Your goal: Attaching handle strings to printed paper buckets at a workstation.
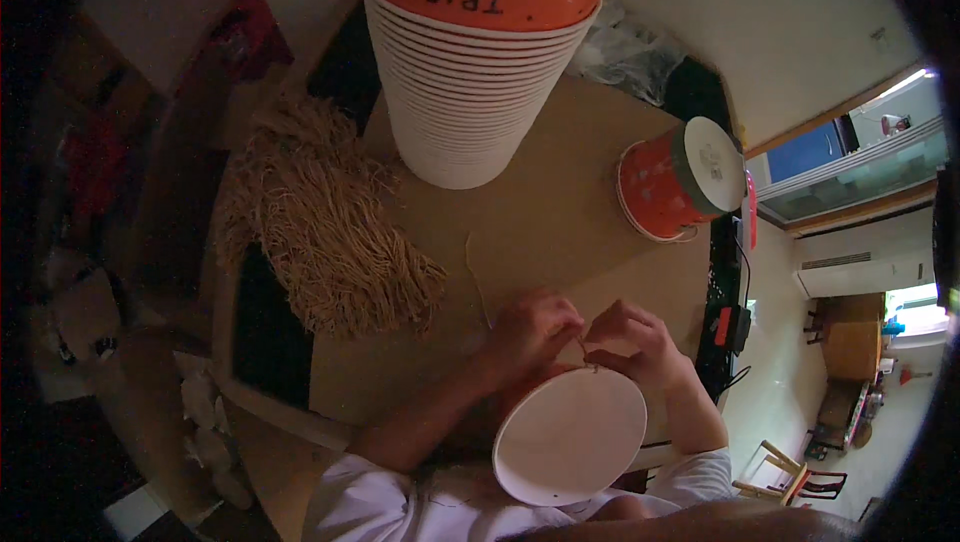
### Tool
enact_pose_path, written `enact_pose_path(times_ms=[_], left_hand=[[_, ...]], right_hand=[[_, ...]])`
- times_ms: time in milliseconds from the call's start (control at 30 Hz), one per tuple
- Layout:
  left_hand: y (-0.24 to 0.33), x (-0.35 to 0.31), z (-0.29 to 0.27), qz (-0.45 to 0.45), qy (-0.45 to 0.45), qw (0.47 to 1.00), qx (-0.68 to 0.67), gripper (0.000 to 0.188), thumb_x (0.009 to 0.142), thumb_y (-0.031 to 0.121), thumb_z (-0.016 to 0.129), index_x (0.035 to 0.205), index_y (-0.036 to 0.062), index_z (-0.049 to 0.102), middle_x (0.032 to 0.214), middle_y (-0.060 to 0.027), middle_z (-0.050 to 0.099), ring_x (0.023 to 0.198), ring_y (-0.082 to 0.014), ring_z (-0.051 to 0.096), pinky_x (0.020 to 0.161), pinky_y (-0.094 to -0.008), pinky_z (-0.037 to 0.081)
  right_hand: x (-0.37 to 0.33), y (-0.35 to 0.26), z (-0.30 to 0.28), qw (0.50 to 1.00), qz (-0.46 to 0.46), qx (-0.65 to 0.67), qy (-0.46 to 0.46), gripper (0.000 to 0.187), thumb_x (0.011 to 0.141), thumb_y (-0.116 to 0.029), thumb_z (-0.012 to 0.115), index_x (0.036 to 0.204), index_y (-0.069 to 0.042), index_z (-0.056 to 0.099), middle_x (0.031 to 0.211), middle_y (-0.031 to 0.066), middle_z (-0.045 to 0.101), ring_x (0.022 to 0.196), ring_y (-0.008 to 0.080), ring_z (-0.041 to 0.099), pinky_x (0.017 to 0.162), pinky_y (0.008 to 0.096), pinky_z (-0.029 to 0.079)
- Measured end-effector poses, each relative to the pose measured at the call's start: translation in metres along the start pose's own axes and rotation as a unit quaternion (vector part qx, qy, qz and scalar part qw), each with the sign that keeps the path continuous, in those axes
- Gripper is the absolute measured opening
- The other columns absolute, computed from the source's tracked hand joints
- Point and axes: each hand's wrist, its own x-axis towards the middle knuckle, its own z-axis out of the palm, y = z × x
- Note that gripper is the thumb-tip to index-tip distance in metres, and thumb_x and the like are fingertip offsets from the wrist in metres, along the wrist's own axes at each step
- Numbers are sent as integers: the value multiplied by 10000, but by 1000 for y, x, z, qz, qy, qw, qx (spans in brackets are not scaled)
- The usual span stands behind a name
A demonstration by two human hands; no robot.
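At the front of the table, a paper bucket [570,437] rests tilted near my lap, its white open mouth turned up toward me. Both hands meet at its far rim, where a short piece of tan string [588,352] comes out. My left hand [535,330] pinches this string from the left, fingers closed. From the right, the thumb and fingers of my right hand [638,340] also close on it, beside the rim. A loose strand of twine [475,277] trails over the cardboard to my left hand. The bucket's outer side is mostly hidden.
Tan strings lie in a big bundle [335,232] at left. A tall stack of nested orange-and-white buckets [470,92] stands at the back. An orange bucket with a green band [670,182] sits upside down at right, near a black-and-red device [735,327]. Clear plastic [630,57] lies behind.
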Motion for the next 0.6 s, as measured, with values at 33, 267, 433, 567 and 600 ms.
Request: enact_pose_path(times_ms=[33,267,433,567,600], left_hand=[[3,1,-1,12,7,999,30,89,743,145,636,735,57,628,771,-70,601,781,-263,564,713,-379,444],[4,1,0,9,9,998,61,73,734,144,640,725,73,627,775,-59,602,780,-255,562,707,-386,440],[1,2,2,27,21,996,79,62,739,141,632,718,85,616,778,-49,600,768,-258,557,725,-392,425],[-1,3,2,26,26,997,75,68,737,142,634,712,83,609,777,-49,600,761,-261,553,719,-396,423],[-1,3,1,35,22,996,74,73,736,144,635,713,81,608,772,-50,598,759,-260,552,716,-397,423]], right_hand=[[1,0,0,1000,-2,-23,-1,188,659,10,734,799,-59,630,806,71,589,740,212,583,622,299,475],[-7,11,4,999,2,-49,6,197,638,11,745,776,-60,624,817,63,588,733,206,578,612,301,470],[-9,14,3,999,-9,-42,-2,231,655,-27,746,860,-65,647,848,79,590,767,237,576,624,320,476],[-5,13,3,998,-22,-64,14,142,632,-21,755,706,-70,644,777,45,587,716,189,572,587,295,461],[-6,13,1,998,-36,-45,3,152,638,-31,753,746,-69,653,786,50,595,732,205,578,599,305,463]])
